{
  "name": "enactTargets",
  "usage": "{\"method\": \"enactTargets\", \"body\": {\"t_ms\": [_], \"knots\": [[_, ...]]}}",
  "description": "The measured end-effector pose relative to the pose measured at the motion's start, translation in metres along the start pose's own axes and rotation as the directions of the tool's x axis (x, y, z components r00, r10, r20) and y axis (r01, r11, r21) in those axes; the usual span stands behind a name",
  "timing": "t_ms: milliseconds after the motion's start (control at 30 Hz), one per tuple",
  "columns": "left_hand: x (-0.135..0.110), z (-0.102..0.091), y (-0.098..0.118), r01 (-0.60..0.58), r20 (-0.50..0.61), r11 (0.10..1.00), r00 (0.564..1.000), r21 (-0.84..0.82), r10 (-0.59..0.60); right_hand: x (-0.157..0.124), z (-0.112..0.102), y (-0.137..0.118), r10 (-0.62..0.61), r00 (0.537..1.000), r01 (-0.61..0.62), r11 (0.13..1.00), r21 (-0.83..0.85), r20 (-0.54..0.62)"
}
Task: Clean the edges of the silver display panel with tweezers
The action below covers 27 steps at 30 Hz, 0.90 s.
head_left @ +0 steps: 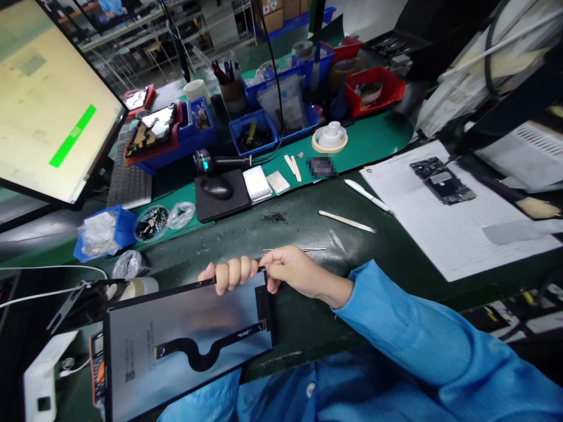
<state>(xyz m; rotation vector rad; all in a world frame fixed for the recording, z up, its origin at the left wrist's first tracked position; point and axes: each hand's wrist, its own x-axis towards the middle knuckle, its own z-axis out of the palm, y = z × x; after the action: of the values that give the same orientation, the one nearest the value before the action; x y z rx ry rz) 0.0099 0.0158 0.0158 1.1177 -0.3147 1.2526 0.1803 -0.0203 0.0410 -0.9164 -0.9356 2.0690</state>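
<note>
A tablet display panel (176, 316) stands tilted in front of me, its silvery back facing me. A black flex cable (206, 351) curves across that back. My left hand (229, 275) is closed, its fingers wrapped over the panel's top edge. My right hand (299, 272), in a blue sleeve, is closed in a pinch at the panel's top right corner, where a black strip runs down. Just behind this hand a thin metal tool (314, 249) shows on the green mat (308, 217); I cannot tell whether the fingers hold it.
A monitor (48, 105) stands at left, with a keyboard (127, 181) and a mouse (216, 187) beside it. Blue and red bins (264, 126) line the back. At right, a paper sheet (457, 234) carries a circuit board (442, 179). A white pen (367, 195) and a spudger (347, 221) lie on the mat.
</note>
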Motion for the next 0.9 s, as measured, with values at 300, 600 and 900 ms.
{"method": "enactTargets", "body": {"t_ms": [300, 600, 900], "knots": [[-0.011, -0.012, -0.003, -0.041, -0.021, 0.999, 0.999, 0.029, 0.042, -0.002, -0.001, -0.008, 0.016, 0.999, -0.017, 1.0, 0.014, 0.047], [0.004, -0.006, -0.006, -0.028, 0.095, 1.0, 0.995, -0.009, 0.028, -0.002, -0.007, -0.011, 0.011, 0.997, 0.001, 0.984, -0.176, 0.07], [0.008, 0.003, -0.002, -0.03, 0.087, 0.999, 0.996, -0.028, 0.032, 0.0, 0.002, 0.007, -0.01, 0.999, 0.009, 1.0, -0.03, -0.042]]}}
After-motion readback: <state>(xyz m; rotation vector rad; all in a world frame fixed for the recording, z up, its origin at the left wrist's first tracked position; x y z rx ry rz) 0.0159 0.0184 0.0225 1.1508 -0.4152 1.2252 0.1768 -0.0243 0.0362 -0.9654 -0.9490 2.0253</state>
